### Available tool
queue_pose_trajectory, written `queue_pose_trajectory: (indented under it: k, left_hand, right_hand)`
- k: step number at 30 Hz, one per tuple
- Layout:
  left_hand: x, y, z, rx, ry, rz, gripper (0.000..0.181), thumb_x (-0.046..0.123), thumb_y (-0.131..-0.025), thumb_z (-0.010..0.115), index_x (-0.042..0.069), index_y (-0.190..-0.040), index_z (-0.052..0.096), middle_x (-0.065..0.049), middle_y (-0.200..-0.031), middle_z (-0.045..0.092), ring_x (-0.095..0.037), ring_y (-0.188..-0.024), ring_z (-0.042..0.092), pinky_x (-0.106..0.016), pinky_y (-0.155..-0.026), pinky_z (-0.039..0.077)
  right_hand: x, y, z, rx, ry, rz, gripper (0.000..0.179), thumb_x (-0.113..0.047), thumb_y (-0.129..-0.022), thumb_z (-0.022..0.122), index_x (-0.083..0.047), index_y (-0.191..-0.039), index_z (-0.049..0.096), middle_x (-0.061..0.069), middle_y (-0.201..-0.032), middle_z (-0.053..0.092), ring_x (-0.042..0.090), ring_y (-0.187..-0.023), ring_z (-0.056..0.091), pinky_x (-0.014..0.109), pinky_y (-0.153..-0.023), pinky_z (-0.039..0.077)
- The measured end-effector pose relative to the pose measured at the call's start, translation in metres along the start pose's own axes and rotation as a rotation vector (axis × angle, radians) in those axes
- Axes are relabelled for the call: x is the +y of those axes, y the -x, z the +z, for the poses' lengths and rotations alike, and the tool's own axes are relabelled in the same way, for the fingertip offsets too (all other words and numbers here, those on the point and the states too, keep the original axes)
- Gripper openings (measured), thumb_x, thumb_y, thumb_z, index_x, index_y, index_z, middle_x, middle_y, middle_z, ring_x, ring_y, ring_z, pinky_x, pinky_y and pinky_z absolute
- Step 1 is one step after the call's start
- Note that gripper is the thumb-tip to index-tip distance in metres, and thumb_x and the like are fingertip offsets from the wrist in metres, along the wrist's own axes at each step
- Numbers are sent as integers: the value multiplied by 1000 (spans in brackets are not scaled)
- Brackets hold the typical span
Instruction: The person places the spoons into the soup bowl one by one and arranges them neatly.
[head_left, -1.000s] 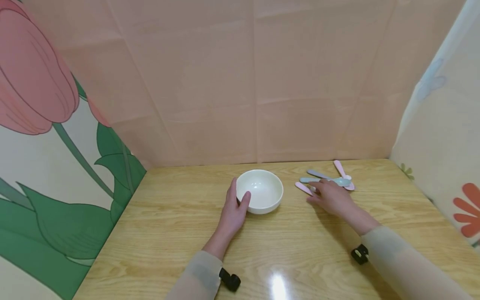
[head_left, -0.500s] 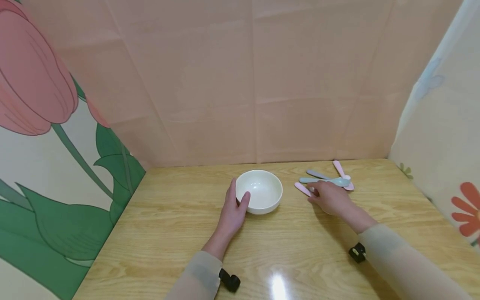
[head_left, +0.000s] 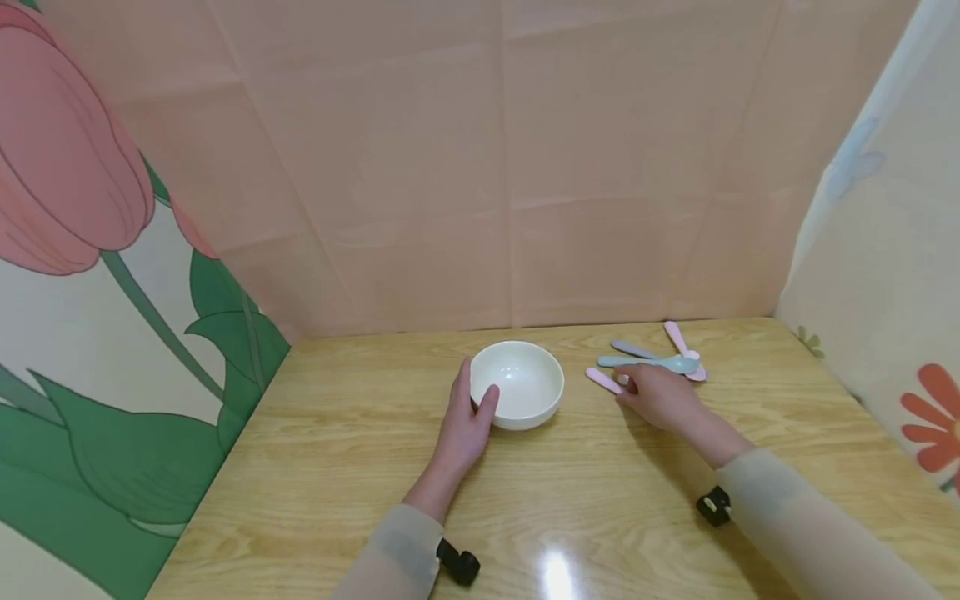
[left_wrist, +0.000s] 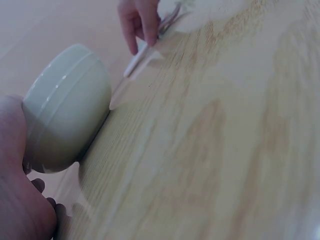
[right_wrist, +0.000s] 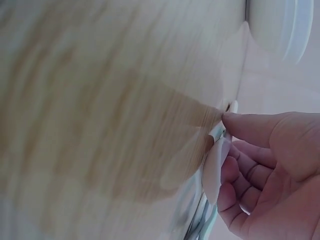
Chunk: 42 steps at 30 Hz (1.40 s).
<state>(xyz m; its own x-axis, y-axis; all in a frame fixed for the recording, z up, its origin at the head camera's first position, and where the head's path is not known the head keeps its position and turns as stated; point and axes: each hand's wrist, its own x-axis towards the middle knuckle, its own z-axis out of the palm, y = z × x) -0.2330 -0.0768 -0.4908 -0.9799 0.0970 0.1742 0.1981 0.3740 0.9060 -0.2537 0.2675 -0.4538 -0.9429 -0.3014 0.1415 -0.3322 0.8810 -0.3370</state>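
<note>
My left hand (head_left: 467, 417) holds a white bowl (head_left: 525, 385) at its left side, thumb over the rim and fingers round the outside wall. The bowl stands upright on the table. To its right, my right hand (head_left: 660, 396) pinches a pink spoon (head_left: 602, 381) that lies low at the table top; the handle sticks out left of the fingers. In the right wrist view the spoon's pale head (right_wrist: 214, 172) shows beneath curled fingers, with the thumb at the handle.
Just behind the right hand lie a light blue spoon (head_left: 678, 364), a greyish purple spoon (head_left: 632, 348) and another pink spoon (head_left: 677, 336), partly overlapping. A pink cloth backdrop (head_left: 510, 167) hangs behind the wooden table (head_left: 337, 467).
My right fingers have drawn closer together on the near pink spoon. The left hand and the bowl have stayed put; the head view has shifted very slightly.
</note>
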Motion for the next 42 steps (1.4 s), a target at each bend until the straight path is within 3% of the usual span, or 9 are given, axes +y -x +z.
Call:
queue_pose_trajectory:
  k: [10,20,31,42]
  left_hand:
    - [-1,1,2,2,-2,-2,81,54,-115,51,19,-179,15,-8,-182,24,-29,-166,24,-53,-134,22]
    - [-2,2,0,0,-9,-4,80,55,-115,51,23,-179,14,-6,-182,23,-27,-166,24,-51,-134,22]
    - [-3,1,0,0,-12,1,81,54,-116,51,19,-179,15,-7,-182,23,-28,-166,24,-52,-134,23]
    - [-4,-3,1,4,-17,-4,80,55,-115,51,21,-179,16,-6,-182,23,-26,-166,24,-49,-134,22]
  right_hand:
    - [-1,1,0,3,-51,52,47,-9,-98,80,6,-140,68,-2,-83,69,15,-68,56,35,-59,45]
    - [-5,3,-4,6,-151,80,58,-13,-107,72,-1,-161,54,3,-90,70,16,-66,55,35,-60,44]
    - [-4,-1,-3,77,-295,97,58,-15,-108,73,-3,-161,53,12,-102,74,23,-88,69,36,-70,54]
    - [-8,-3,-7,110,-434,113,59,-17,-111,68,-3,-166,48,17,-107,73,22,-87,66,30,-70,54]
